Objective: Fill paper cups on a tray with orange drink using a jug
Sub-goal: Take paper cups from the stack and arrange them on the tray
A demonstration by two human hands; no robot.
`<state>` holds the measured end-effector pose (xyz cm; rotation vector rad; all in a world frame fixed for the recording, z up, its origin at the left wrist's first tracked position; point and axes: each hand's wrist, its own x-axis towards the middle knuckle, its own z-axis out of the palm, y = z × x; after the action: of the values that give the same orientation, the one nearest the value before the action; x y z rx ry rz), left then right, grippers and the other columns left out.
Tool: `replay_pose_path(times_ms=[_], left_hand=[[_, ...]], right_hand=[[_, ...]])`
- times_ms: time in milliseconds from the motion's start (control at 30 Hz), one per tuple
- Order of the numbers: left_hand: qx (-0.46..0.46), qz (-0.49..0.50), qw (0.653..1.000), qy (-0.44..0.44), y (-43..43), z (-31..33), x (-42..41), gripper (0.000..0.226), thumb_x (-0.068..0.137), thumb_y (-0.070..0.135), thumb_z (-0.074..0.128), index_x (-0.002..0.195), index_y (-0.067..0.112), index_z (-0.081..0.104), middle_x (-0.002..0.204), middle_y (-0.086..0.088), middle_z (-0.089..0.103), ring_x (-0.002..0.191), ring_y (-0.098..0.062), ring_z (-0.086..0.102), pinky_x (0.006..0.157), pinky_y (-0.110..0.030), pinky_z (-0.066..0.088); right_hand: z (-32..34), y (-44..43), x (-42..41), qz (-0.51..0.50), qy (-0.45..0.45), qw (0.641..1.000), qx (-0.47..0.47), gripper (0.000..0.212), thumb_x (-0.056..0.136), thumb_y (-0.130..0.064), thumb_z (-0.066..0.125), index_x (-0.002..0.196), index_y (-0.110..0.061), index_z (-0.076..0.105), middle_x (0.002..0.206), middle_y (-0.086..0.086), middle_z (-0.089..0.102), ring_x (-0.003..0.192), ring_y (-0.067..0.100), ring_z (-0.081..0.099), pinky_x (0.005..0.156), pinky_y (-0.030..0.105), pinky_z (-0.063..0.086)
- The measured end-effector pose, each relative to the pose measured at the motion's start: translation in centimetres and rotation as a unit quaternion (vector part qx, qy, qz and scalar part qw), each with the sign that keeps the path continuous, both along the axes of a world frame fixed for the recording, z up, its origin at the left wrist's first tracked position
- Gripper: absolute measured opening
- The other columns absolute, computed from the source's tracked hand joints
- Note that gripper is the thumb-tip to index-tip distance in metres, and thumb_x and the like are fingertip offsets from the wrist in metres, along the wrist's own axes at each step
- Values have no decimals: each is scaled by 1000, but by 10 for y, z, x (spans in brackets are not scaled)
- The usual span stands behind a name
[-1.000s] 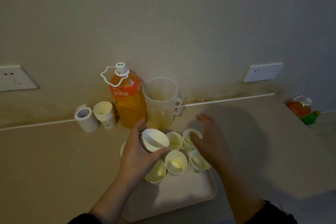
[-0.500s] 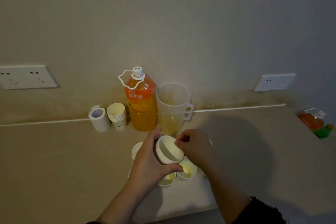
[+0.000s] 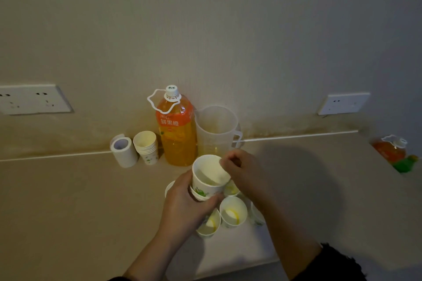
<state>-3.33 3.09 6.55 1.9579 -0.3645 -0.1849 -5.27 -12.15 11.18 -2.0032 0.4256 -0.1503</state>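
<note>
So the left hand (image 3: 185, 207) is wrapped around a little nested stack of cups (image 3: 206, 181), and compared to half a second back the top cup now sticks up clear of the ones under it. A second ago the right hand (image 3: 245, 172) was just hovering spread over the tray; now its fingertips are pinching the top cup's rim on the right side.

The stack is held in the air right above the cups already on the tray (image 3: 239, 251), and just in front of the jug (image 3: 215, 131). The tray cups have a bit of yellow in the bottom, like this one (image 3: 233, 212), and haven't moved.

Jug's against the wall with a little pale drink at the bottom, touching the bottle (image 3: 175, 130) on its left. Spare cup pile (image 3: 146, 147) and a tape roll (image 3: 123, 150) sit further left, same spots as before.
</note>
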Motion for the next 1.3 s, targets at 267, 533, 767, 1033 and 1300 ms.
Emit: replay_pose_path(times_ms=[267,533,767,1033,1300], left_hand=[[10,0,1000,1,-10,8,9,66,46,62,69,108,44,56,102,16,67,94,-1,62,78,-23,51],[24,-14,999,-23,-11,10,18,74,62,24,86,128,19,52,110,8,55,95,-6,51,78,-19,40],[4,-30,999,-37,-15,-1,8,80,58,29,88,128,20,51,111,10,50,103,-11,50,84,-28,43],[-8,-13,999,-30,0,-12,-10,82,55,34,88,126,27,49,116,10,53,107,-14,53,88,-33,48],[-12,46,998,-39,10,-11,-28,78,58,29,87,126,22,49,114,13,51,103,-9,51,83,-26,44]], right_hand=[[-12,1,-10,27,-85,993,74,72,62,-22,86,120,-31,46,113,-11,57,104,4,57,82,19,49],[-6,-42,-54,-167,-139,966,139,90,57,-32,80,136,-18,38,121,-3,54,105,8,59,84,28,53],[-36,-44,-99,-182,-43,981,45,84,73,-20,79,141,-25,30,125,-8,45,114,11,50,97,32,45],[-77,-18,-135,-142,28,989,-21,57,70,-15,78,113,-30,43,102,-21,47,90,-17,50,73,6,42],[-100,-3,-141,-81,82,989,-95,87,75,-35,74,145,-26,23,141,-6,35,123,13,42,92,24,36]])
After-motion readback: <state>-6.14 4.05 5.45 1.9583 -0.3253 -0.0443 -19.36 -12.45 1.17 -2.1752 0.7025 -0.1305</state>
